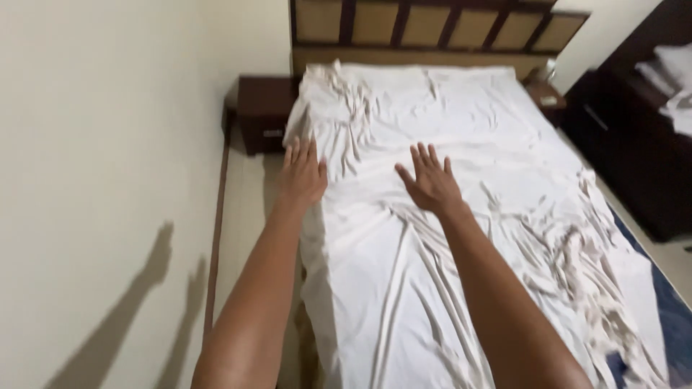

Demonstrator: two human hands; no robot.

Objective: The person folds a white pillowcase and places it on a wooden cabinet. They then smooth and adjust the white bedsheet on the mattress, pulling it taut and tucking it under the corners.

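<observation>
White sheet [432,130] rumpled over bed [667,317], long axis running toward headboard [425,29]. Left hand [303,173] at sheet's left edge, fingers wide, flat. Right hand [431,181] mid-sheet, fingers wide, flat. Nightstand [263,112] left of headboard.

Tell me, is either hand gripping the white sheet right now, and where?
Nothing is held. The left hand lies open and flat at the left edge of the white sheet; the right hand lies flat, fingers spread, on its middle.
</observation>
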